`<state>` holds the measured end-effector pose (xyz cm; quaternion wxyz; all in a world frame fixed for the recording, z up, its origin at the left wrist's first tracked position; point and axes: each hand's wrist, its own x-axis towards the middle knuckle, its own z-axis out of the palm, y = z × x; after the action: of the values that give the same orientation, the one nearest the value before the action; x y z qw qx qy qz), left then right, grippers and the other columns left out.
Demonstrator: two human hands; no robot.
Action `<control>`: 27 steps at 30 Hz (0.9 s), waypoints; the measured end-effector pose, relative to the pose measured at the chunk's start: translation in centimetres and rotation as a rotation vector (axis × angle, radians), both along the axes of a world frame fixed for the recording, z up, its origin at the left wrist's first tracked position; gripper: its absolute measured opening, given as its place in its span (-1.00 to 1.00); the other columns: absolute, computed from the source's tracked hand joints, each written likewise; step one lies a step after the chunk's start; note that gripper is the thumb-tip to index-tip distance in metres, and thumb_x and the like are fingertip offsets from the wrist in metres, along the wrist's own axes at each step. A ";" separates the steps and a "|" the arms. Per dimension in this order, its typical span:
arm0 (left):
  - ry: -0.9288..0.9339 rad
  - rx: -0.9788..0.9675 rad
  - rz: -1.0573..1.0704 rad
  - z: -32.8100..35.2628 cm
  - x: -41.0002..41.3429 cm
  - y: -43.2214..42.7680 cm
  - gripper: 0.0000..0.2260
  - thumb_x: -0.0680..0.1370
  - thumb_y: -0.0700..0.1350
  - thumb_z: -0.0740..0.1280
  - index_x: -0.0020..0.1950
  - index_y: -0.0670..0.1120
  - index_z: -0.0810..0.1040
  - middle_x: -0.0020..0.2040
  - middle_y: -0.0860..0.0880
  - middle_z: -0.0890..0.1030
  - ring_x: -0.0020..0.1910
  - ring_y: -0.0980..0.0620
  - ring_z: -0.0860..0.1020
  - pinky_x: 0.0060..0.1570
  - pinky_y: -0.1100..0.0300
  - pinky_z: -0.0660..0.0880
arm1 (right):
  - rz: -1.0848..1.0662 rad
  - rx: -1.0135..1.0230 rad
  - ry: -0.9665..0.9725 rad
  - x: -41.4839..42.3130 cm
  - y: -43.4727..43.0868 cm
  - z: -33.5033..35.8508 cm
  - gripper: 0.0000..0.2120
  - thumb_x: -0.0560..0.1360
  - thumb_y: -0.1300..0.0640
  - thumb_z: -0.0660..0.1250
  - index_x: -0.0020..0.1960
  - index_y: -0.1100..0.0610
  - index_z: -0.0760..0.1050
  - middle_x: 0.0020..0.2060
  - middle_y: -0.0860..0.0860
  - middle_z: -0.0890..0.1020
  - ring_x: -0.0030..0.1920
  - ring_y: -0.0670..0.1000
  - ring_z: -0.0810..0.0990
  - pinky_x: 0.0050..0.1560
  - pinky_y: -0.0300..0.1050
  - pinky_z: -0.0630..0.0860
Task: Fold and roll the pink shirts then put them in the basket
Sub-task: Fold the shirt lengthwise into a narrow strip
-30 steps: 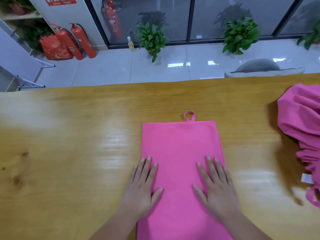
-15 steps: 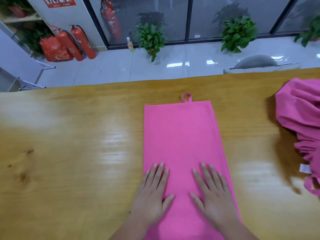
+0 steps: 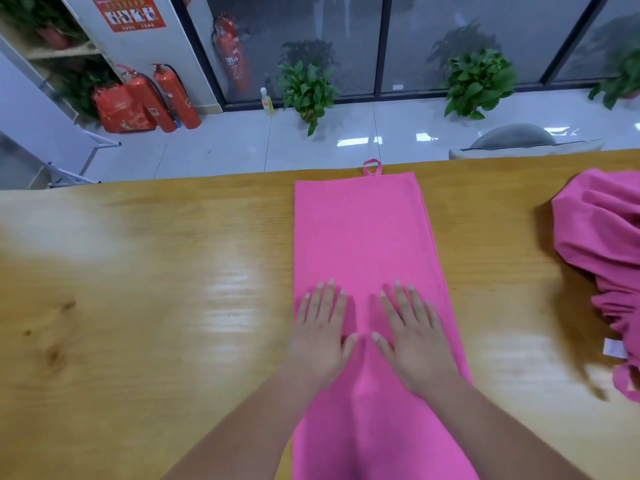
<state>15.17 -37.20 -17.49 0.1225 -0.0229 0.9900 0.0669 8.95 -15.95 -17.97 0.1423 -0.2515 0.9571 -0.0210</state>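
The pink shirt [image 3: 363,237] lies on the bench [image 3: 156,271] as a long narrow folded strip, running from the near side to the far edge, where a small loop [image 3: 372,167] sticks out. The left hand [image 3: 322,337] and the right hand [image 3: 415,341] lie flat on its near half, side by side, with fingers straight and a little apart. They press the cloth and grip nothing. The cloth looks light, thin and soft, so it will probably slide on the glossy wood and lose its fold if pulled by one corner. I would take the near end at both corners and roll it away. That end is out of view, perhaps hanging over the edge. At the right, more pink shirts [image 3: 602,244] lie in a loose heap. No basket is in view.
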 end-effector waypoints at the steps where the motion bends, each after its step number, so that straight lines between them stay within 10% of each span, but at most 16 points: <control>1: 0.013 0.049 -0.020 -0.2 2.1 0.9 -0.28 0.69 0.31 0.02 0.74 -0.02 -0.10 0.73 -0.08 -0.20 0.69 -0.08 -0.27 0.65 -0.11 -0.17 | 0.024 -0.014 -0.009 2.2 0.4 -0.1 -0.27 0.67 -0.42 -0.18 0.71 -0.11 -0.28 0.70 -0.03 -0.28 0.69 0.09 -0.30 0.68 0.22 -0.05; 7: 0.008 0.037 -0.052 -1.9 11.1 0.1 -0.21 0.66 0.35 0.13 0.74 -0.02 -0.07 0.74 -0.08 -0.12 0.71 -0.11 -0.13 0.59 -0.09 -0.04 | -0.105 -0.111 0.081 9.2 6.8 -2.2 -0.24 0.56 -0.35 0.21 0.67 -0.03 0.24 0.70 0.04 0.13 0.68 0.19 0.12 0.56 0.34 0.25; 17: -0.135 -0.118 -0.032 -0.1 -2.6 -3.7 -0.25 0.69 0.32 0.02 0.73 -0.03 -0.17 0.72 -0.10 -0.23 0.70 -0.09 -0.24 0.65 -0.16 -0.09 | -0.143 0.052 -0.034 -3.1 1.2 -1.3 -0.26 0.62 -0.40 -0.24 0.71 -0.11 -0.27 0.67 0.00 -0.35 0.67 0.13 -0.34 0.67 0.19 -0.16; 27: 0.063 -0.008 -0.043 -2.1 14.4 -0.8 -0.25 0.70 0.32 0.11 0.74 -0.04 -0.05 0.74 -0.05 -0.11 0.71 -0.06 -0.12 0.61 -0.08 -0.02 | -0.046 -0.062 0.059 11.0 8.5 -2.0 -0.26 0.67 -0.30 0.12 0.73 -0.03 0.00 0.72 -0.02 -0.08 0.71 0.07 -0.10 0.65 0.19 0.05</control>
<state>29.52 -37.96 -19.58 0.0926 0.0002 0.9938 0.0610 19.92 -7.44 -20.00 0.1055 -0.2344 0.9653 -0.0464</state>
